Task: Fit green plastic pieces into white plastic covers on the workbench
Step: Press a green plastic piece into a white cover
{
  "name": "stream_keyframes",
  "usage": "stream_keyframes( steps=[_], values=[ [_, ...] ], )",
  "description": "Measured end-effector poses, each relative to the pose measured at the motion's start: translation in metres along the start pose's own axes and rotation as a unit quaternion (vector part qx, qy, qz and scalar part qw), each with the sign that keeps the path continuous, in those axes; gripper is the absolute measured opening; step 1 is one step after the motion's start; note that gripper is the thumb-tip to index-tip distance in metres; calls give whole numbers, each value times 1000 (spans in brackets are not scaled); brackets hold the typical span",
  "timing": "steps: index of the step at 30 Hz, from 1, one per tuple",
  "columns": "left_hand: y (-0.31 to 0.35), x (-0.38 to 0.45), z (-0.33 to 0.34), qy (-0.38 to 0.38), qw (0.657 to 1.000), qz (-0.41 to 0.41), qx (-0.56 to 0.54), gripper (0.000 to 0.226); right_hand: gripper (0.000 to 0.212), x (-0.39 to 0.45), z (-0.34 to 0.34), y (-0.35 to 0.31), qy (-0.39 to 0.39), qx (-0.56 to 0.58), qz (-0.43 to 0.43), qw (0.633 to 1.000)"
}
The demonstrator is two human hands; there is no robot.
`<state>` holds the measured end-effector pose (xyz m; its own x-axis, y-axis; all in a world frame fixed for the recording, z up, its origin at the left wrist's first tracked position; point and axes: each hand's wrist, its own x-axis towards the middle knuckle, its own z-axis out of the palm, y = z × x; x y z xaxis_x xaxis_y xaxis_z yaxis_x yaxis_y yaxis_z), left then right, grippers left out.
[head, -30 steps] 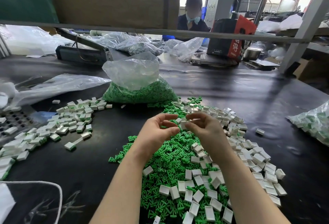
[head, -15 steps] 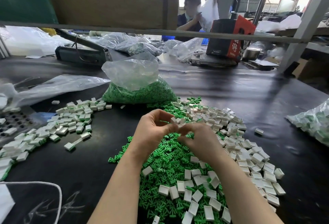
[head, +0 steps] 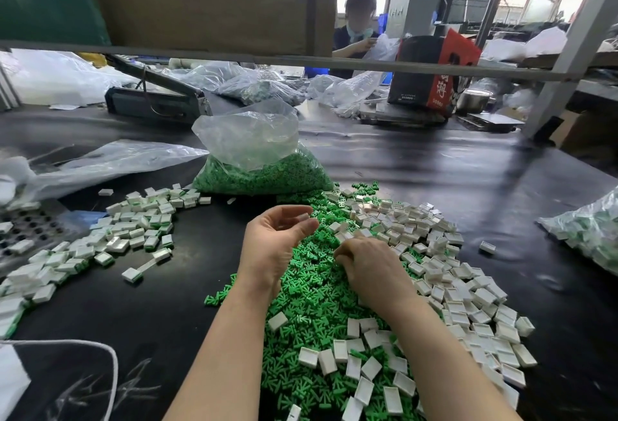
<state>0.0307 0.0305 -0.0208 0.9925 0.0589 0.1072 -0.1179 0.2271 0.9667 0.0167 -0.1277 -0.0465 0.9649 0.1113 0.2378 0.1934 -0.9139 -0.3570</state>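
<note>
Two hands work over the black workbench (head: 434, 186); the left hand (head: 277, 240) is raised above the loose heap of green plastic pieces (head: 307, 296), fingers curled, pinching a small white cover (head: 303, 217) at its fingertips; the right hand (head: 371, 266) is lower, knuckles up, fingers bent down into the heap where green pieces meet the white plastic covers (head: 434, 273); whether it grips anything I cannot tell; a bag of green pieces (head: 261, 166) stands behind; assembled pieces (head: 133, 230) lie to the left.
</note>
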Motion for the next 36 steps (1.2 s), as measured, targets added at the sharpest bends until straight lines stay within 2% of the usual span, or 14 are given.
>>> stream_keyframes(
  steps=[4,6,9,11,15,23,29,36],
  values=[
    [0,-1,1,6,999,-36,-30,19,15,1,-3,0,62,125,34,990],
    [1,-2,1,-3,997,-56,-57,23,11,1,-10,-3,93,270,60,957],
    [3,-3,0,-7,992,-83,-92,28,14,0,-19,-7,104,450,91,882],
    [4,-4,1,-5,991,-94,-95,32,15,-1,-23,-10,98,515,94,846],
    [6,-6,3,-17,990,-106,-91,29,15,-1,-27,-14,87,577,95,807],
    [10,-10,5,-42,992,-100,-65,28,11,-1,-27,-14,97,581,72,805],
    [10,-11,5,-53,993,-92,-47,20,6,-1,-26,-13,131,547,52,825],
    [11,-12,4,-47,996,-69,-21,31,5,-1,-26,-14,138,523,36,840]
  ],
)
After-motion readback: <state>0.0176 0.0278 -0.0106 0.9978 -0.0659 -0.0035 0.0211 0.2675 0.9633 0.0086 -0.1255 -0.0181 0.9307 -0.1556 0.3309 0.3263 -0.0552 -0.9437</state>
